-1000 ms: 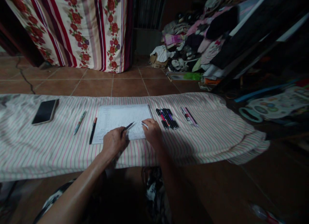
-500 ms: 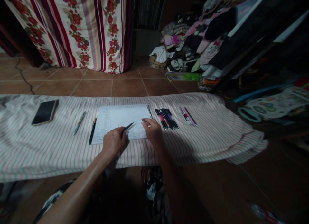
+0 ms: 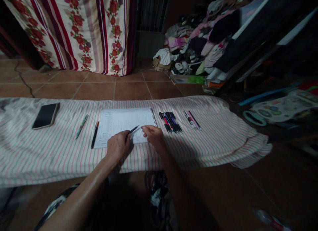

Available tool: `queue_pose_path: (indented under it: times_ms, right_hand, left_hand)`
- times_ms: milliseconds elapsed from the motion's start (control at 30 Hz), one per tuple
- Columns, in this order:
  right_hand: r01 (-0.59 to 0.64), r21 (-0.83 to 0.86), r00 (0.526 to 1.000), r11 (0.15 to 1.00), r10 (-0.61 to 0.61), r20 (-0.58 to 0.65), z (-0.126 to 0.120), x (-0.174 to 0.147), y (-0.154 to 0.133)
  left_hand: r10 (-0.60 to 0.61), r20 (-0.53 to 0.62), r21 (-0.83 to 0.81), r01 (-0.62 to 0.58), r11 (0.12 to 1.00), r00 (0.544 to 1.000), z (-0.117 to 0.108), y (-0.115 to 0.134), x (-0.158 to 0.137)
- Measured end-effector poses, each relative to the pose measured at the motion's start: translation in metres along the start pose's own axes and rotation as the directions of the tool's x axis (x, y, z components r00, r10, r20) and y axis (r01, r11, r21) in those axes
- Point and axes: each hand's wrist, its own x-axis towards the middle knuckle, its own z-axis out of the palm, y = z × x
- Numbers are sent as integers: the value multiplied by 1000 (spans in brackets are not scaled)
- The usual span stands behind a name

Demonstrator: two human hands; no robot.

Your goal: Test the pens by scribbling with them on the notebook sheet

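Notebook page [image 3: 126, 117]: lettering too small to read.

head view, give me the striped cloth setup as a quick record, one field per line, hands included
left hand: holding a dark pen or pencil
right hand: at the notebook's near right part, fingers bent; grip unclear
spiral notebook: page up, binding on right
left of notebook: black pen with orange end, green patterned pen, smartphone with dark screen
right of notebook: pen cluster, smaller pen group
surface: striped cloth
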Motion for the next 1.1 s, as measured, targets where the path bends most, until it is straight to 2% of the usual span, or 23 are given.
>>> queue_pose_path:
  times_ms: [67,167,267,400,533,633,767,933,1100]
  right_hand:
    - [-51,118,996,992,41,80,6,-7,-5]
    - [-72,233,987,970,36,154,15,-16,-12]
    - [-65,326,989,943,19,143,19,-23,-19]
    - [-57,414,995,909,17,99,18,-23,-23]
    - [-101,456,994,884,71,81,16,-18,-19]
    - [-133,470,991,873,102,91,18,-16,-16]
    - [-120,482,993,868,102,63,22,-19,-18]
    - [-63,460,998,886,47,45,24,-19,-20]
    - [-54,456,998,888,41,38,24,-18,-21]
  left_hand:
    - [19,-15,-6,-20,1000,1000,1,1,-1]
    - [65,-32,-30,-66,997,997,3,3,-3]
    - [103,-31,-86,-106,991,994,4,5,-3]
    - [91,-43,-177,-97,979,995,1,3,-2]
    - [110,-40,-204,-116,972,993,0,-3,-3]
    - [140,-78,-234,-154,960,987,1,-5,-6]
    - [163,-100,-244,-183,952,981,3,-6,-8]
    - [162,-55,-240,-171,956,985,-2,-3,-9]
    - [143,9,-326,-132,936,990,-7,-4,-9]
